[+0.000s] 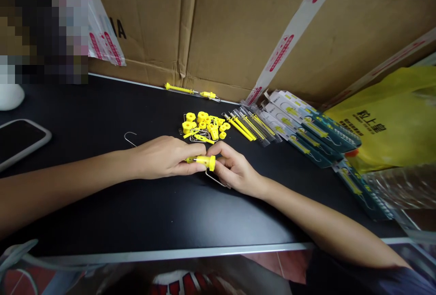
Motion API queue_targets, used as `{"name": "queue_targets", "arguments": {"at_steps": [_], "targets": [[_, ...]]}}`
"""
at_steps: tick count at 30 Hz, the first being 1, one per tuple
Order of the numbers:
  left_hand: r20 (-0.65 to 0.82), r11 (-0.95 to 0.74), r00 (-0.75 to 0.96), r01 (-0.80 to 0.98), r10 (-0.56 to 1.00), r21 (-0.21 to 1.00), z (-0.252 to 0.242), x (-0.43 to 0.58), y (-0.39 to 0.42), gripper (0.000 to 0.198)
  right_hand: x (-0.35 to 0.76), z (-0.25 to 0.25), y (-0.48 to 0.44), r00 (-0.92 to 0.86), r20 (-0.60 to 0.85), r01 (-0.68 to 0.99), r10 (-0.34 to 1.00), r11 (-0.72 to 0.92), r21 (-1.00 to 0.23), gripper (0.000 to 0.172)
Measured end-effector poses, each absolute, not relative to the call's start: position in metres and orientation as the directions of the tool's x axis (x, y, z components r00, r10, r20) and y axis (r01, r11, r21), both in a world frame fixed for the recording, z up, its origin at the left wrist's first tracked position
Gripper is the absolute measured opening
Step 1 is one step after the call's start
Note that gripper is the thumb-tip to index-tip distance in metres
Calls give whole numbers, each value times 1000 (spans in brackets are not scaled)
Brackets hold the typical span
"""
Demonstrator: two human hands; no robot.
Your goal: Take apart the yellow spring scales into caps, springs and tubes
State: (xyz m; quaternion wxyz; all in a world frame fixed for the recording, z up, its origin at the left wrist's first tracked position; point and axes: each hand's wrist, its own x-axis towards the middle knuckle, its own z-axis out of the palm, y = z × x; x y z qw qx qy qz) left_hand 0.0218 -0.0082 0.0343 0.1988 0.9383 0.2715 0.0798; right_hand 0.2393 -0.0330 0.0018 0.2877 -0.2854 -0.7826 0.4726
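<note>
Near the middle of the black table (pixel 190 213), my left hand (pixel 166 156) pinches a small yellow plastic part (pixel 203 162) between thumb and fingers. My right hand (pixel 236 170) closes on the round yellow end of the same part. A bent metal wire (pixel 216 178) hangs below it, by the right fingers. Just beyond both hands lies a pile of yellow caps and metal wires (pixel 202 126). Clear tubes with yellow sticks (pixel 252 125) are to its right. A metal hook (pixel 130 138) lies beyond my left wrist.
An assembled yellow piece (pixel 180 88) lies by the cardboard boxes (pixel 238 27) at the back. Printed packages (pixel 306 127) and a yellow bag (pixel 381 118) are at the right. A phone (pixel 20 140) and a white object (pixel 10 96) are at the left.
</note>
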Motion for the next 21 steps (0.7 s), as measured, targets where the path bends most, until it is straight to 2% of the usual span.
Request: {"name": "queue_targets", "arguments": {"at_steps": [4,7,10,11,13,15,17,19,21], "targets": [[43,-779,837,487,545,395,33,23,-8,28,239,3,-34,-667,150,191,729,363,-912,10],[72,-768,797,548,600,332,31,24,-8,30,239,2,-34,-609,127,211,783,314,-925,13],[107,-717,718,648,688,257,30,25,-7,31,241,0,-31,-499,275,274,822,450,-850,16],[116,-700,697,671,708,246,30,25,-7,31,242,-1,-30,-480,359,336,800,546,-767,15],[130,-679,672,689,729,253,29,25,-8,31,244,-1,-26,-504,517,489,692,722,-489,13],[140,-677,668,684,731,272,28,26,-9,33,244,0,-23,-573,599,591,559,788,-170,16],[137,-675,666,685,733,275,27,28,-10,35,243,2,-20,-640,635,598,433,799,58,21],[113,-669,665,699,738,254,27,31,-12,35,241,2,-18,-690,640,554,338,815,167,24],[81,-666,668,710,740,229,27,33,-15,34,240,2,-18,-710,645,513,285,835,196,26]]}}
